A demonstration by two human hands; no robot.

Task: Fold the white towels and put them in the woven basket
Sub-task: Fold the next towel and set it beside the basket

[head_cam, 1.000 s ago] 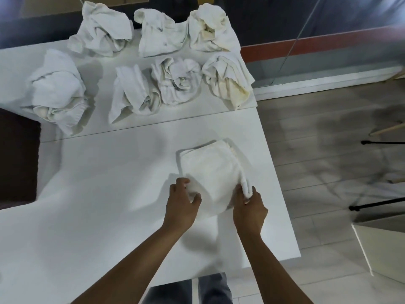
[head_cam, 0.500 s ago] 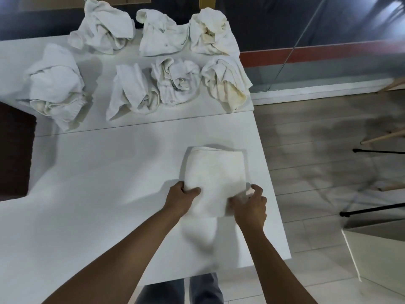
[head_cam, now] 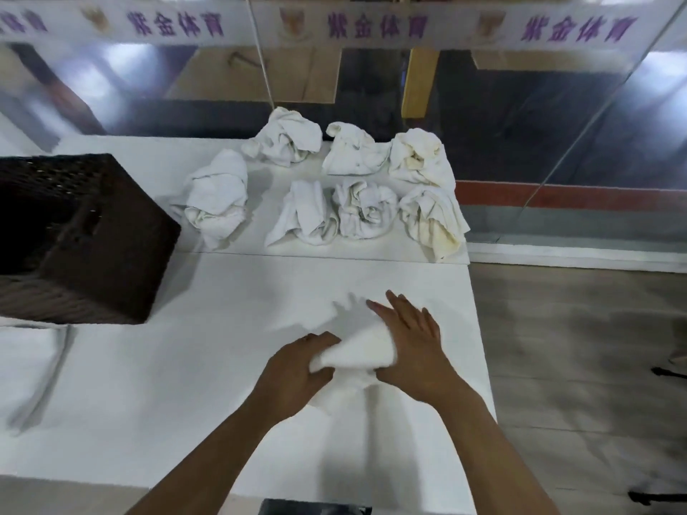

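Observation:
A folded white towel [head_cam: 358, 351] sits near the right front of the white table [head_cam: 186, 366], lifted slightly between my hands and blurred. My left hand [head_cam: 297, 369] grips its left underside. My right hand [head_cam: 412, 343] presses flat against its right side, fingers extended. The dark brown woven basket [head_cam: 100, 250] stands at the left, open side up. Several crumpled white towels [head_cam: 357, 206] lie in two rows at the back of the table.
A folded white cloth [head_cam: 29, 369] lies at the table's left edge in front of the basket. The table's right edge drops to a wooden floor [head_cam: 576, 347]. A glass wall with a printed banner [head_cam: 371, 24] runs behind the table.
The view has tilted up, bringing the basket into sight. My hands have gathered the folded towel off the table; my right hand went from pinching its corner to pressing flat against it.

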